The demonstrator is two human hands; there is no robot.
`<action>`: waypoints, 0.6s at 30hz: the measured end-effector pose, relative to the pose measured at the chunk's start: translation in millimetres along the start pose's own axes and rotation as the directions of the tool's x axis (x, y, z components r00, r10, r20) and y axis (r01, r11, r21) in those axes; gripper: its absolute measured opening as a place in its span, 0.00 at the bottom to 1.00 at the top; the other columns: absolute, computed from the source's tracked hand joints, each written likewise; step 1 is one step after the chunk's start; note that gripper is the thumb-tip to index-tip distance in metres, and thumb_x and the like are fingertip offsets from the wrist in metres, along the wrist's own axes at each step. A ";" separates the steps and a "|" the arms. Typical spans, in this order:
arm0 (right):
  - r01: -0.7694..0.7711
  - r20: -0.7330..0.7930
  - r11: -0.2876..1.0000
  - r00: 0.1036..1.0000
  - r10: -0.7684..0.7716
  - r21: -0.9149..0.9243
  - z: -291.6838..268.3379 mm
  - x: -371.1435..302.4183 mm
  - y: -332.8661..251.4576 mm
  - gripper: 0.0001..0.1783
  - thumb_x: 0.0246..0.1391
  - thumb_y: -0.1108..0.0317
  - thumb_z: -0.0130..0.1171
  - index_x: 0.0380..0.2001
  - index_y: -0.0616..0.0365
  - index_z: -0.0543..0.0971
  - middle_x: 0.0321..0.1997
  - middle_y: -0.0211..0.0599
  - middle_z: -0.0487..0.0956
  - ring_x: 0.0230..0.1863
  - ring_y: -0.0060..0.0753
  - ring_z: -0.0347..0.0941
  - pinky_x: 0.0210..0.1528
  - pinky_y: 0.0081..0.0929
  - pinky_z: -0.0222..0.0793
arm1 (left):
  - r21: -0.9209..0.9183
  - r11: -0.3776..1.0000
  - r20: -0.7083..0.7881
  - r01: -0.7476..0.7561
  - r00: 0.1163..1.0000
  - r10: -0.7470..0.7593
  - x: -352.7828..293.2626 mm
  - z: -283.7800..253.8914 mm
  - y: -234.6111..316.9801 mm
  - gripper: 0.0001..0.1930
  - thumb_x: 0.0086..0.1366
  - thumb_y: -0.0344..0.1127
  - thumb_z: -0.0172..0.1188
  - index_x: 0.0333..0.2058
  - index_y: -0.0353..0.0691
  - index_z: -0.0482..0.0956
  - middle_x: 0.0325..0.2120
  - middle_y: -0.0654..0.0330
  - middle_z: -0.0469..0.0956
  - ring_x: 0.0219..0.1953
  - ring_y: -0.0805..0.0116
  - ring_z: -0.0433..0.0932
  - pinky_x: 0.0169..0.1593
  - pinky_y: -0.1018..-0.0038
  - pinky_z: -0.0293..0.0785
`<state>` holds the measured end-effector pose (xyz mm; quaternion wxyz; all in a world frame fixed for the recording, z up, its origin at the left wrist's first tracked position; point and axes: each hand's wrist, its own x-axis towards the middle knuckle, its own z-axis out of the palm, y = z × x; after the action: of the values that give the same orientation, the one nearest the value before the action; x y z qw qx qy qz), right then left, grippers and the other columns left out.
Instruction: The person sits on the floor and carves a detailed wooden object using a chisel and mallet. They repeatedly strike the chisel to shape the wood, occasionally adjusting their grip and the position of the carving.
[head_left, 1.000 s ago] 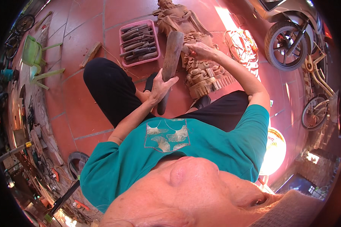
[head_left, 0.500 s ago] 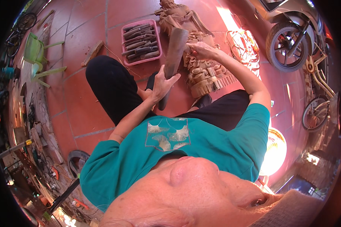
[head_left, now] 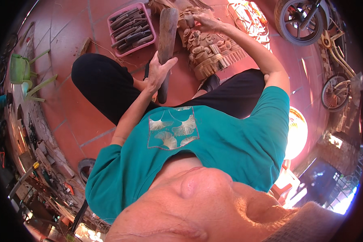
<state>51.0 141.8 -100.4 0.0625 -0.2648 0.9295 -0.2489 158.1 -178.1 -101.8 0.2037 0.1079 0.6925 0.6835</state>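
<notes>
My left hand [head_left: 160, 73] is closed round the lower part of a long, thick wooden mallet [head_left: 168, 34], held upright in front of my lap. To its right, my right hand [head_left: 209, 23] grips a carving chisel by its brown handle [head_left: 189, 21] over the wood carving; the blade is hidden. The wood carving [head_left: 218, 50] lies on the floor with scrolled, rounded relief and a ribbed base toward me. Its far end is cut off by the frame's upper edge.
A pink basket [head_left: 154, 29] of dark-handled chisels sits left of the mallet. Farther left is a green plastic chair [head_left: 20, 69]. A motorbike wheel [head_left: 298, 22], a bicycle wheel [head_left: 335, 92] and a tangled cord [head_left: 250, 20] are on the right. Wood scraps line the left side.
The view has shifted, so the scene sits higher and more to the left. Both hands keep their grips; the mallet stands more upright than before.
</notes>
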 end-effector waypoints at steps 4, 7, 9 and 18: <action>0.053 -0.039 0.998 0.998 -0.052 0.044 1.4 -1.0 -6.1 0.17 0.55 0.63 0.71 0.36 0.58 0.72 0.31 0.47 0.81 0.37 0.54 0.80 0.38 0.46 0.72 | 0.005 1.000 0.008 -0.004 1.000 0.004 -1.8 2.5 0.4 0.15 0.66 0.33 0.67 0.46 0.37 0.73 0.27 0.66 0.75 0.22 0.78 0.74 0.26 0.78 0.71; 0.048 0.052 0.999 0.998 -0.047 -0.025 -13.4 1.5 -33.0 0.15 0.59 0.62 0.69 0.36 0.59 0.74 0.30 0.47 0.80 0.35 0.54 0.79 0.38 0.47 0.71 | 0.031 0.999 -0.017 -0.025 1.000 0.026 -5.3 3.1 4.4 0.15 0.66 0.33 0.67 0.47 0.36 0.73 0.27 0.66 0.75 0.22 0.78 0.74 0.27 0.78 0.71; 0.075 0.050 0.997 0.996 -0.077 0.036 -7.1 3.2 -25.4 0.15 0.58 0.64 0.69 0.35 0.59 0.72 0.29 0.47 0.80 0.35 0.54 0.79 0.37 0.47 0.70 | 0.032 0.997 -0.041 -0.071 0.997 0.072 -4.6 6.0 4.9 0.16 0.66 0.34 0.67 0.47 0.36 0.73 0.27 0.66 0.75 0.22 0.78 0.74 0.27 0.78 0.71; 0.080 0.071 0.997 0.994 -0.078 -0.023 -7.6 9.2 -30.5 0.15 0.58 0.66 0.68 0.35 0.59 0.71 0.30 0.47 0.80 0.36 0.52 0.79 0.39 0.46 0.70 | 0.059 0.997 -0.050 -0.051 0.997 0.054 -1.9 0.9 1.9 0.16 0.66 0.35 0.68 0.47 0.36 0.74 0.27 0.66 0.76 0.23 0.79 0.74 0.27 0.78 0.72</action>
<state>55.4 117.8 -78.6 0.0819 -0.3106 0.9187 -0.2298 160.0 -178.0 -99.6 0.1646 0.1143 0.7141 0.6708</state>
